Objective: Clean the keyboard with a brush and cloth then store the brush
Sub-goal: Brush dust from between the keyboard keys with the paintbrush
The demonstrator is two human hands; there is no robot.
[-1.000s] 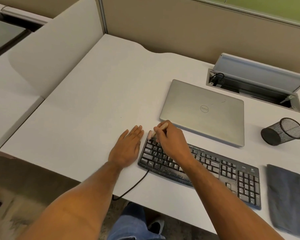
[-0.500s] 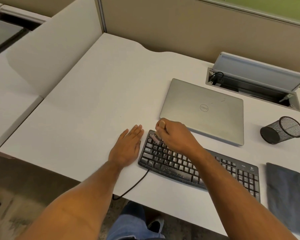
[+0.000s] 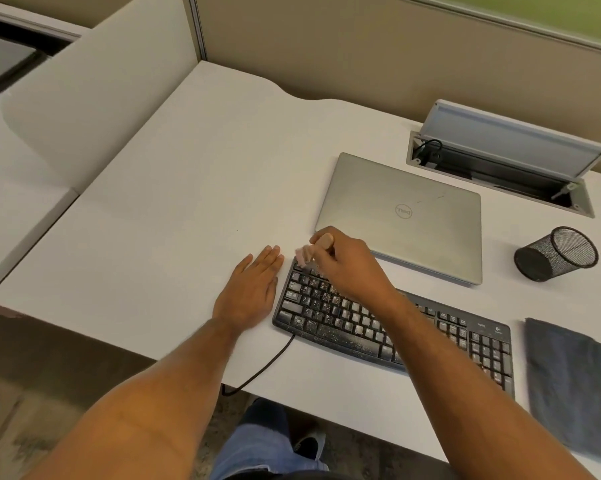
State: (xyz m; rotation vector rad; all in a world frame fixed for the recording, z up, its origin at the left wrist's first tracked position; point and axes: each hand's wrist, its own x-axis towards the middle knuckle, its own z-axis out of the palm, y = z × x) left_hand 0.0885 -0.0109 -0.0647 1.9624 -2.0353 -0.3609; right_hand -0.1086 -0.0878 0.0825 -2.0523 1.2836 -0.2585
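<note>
A black keyboard [image 3: 337, 323] speckled with pale dust lies near the front edge of the white desk [image 3: 195, 202]. My right hand [image 3: 351, 268] grips a small brush [image 3: 307, 252] with a wooden handle; its pale bristles are blurred over the keyboard's top left corner. My left hand [image 3: 250, 289] rests flat on the desk, fingers straight, just left of the keyboard. A dark grey cloth [image 3: 569, 386] lies to the right of the keyboard. A black mesh cup [image 3: 555, 254] lies tipped on its side behind the cloth.
A closed silver laptop [image 3: 403, 213] sits behind the keyboard. A cable box with its lid raised [image 3: 499, 168] is set into the desk at the back right. The keyboard's cable [image 3: 261, 368] runs off the front edge. Partition walls stand at the back and left.
My right hand has moved the brush from the upper left keys up to the keyboard's top left corner. My left hand has stayed put.
</note>
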